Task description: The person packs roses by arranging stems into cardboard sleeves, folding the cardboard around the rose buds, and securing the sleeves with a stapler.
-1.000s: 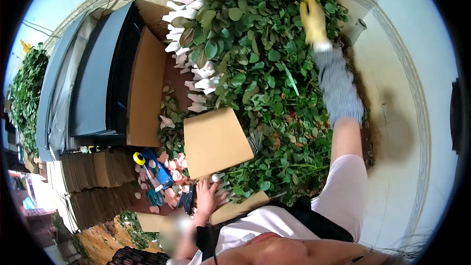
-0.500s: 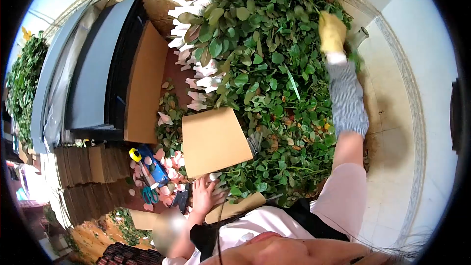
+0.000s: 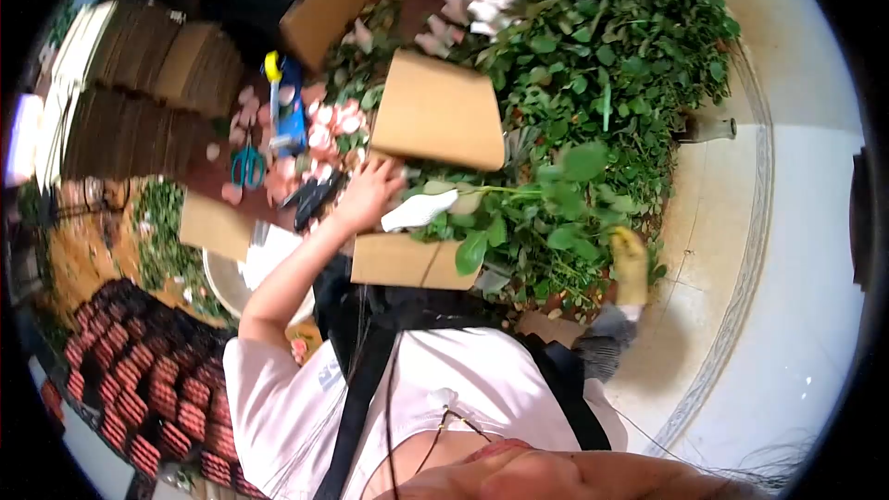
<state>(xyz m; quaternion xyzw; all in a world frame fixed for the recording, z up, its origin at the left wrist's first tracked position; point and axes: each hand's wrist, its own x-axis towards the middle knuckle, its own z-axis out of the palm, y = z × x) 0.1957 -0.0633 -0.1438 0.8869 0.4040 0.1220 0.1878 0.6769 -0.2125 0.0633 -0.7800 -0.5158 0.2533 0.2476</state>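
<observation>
A rose in a white net sleeve (image 3: 419, 211) lies crosswise in front of me, its leafy stem running right to my right hand (image 3: 630, 267). That hand wears a yellow glove and is closed round the stem end, partly behind leaves. My bare left hand (image 3: 369, 194) has its fingers apart beside the lower left corner of a cardboard sheet (image 3: 437, 116), holding nothing. The sleeved bud is just right of the left hand. Below it is a narrower cardboard piece (image 3: 412, 261). Black-handled tool (image 3: 315, 199), blurred, rests left of that hand.
A pile of leafy stems (image 3: 602, 56) with white-sleeved heads (image 3: 491, 0) fills the far side. Pink petals (image 3: 324, 130), teal scissors (image 3: 247, 167) and a blue tool (image 3: 290, 116) lie to the left. Cardboard stacks (image 3: 120, 130), a white bucket (image 3: 222, 282) and a dark red-patterned pile (image 3: 157, 380) stand farther left.
My gloved right hand has come from the far pile back toward my body, with a sleeved rose now in front of me. The view has shifted; my left hand stays near the cardboard.
</observation>
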